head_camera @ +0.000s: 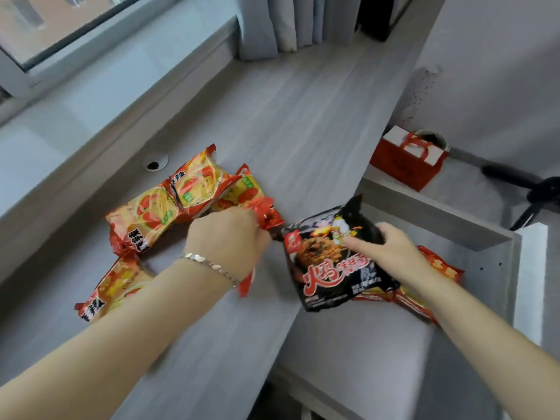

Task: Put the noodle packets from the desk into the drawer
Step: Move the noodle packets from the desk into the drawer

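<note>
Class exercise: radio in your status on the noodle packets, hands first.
Left hand shut on red-orange plastic noodle packet on grey desk. Right hand holding black noodle packet over open grey drawer. Path clear.

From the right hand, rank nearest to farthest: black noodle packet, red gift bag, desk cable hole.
1. Black noodle packet, held by the right hand over the drawer.
2. Red gift bag, beyond on the shelf.
3. Desk cable hole, far left.

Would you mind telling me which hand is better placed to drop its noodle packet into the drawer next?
Right. The right hand holds the black noodle packet already over the open grey drawer; the left hand grips an orange packet over the desk.
</note>
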`<action>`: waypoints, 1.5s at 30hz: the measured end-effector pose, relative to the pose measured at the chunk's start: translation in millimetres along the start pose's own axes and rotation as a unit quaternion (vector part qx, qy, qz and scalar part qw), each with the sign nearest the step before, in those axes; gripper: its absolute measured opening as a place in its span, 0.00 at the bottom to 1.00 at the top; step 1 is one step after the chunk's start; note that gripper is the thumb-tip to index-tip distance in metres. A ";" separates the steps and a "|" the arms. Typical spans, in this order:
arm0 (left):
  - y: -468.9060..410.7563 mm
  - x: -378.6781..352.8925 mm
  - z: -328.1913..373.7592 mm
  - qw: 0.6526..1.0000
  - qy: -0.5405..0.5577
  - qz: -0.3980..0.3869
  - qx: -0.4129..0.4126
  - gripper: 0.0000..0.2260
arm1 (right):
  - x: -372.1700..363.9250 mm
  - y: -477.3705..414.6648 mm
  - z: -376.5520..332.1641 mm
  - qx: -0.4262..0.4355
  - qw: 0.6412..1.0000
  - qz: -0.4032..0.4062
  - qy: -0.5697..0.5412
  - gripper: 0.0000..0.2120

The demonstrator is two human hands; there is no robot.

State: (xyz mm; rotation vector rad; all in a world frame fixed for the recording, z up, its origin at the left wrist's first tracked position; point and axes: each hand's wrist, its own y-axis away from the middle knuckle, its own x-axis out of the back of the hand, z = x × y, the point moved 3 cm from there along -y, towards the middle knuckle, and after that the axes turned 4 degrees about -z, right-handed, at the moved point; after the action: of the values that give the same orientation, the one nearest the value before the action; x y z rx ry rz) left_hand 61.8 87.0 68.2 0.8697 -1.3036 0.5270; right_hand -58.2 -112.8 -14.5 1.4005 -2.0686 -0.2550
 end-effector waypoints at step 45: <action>-48.8 -58.8 -80.9 0.988 0.063 0.033 0.135 0.22 | -113.9 -50.9 -68.0 0.112 0.952 -0.029 0.284 0.31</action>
State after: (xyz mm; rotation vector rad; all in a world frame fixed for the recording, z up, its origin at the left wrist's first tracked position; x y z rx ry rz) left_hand 135.4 130.2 -3.2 1.0012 -1.1635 0.8134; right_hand 49.0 -20.7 -28.9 1.4540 -1.6094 0.3385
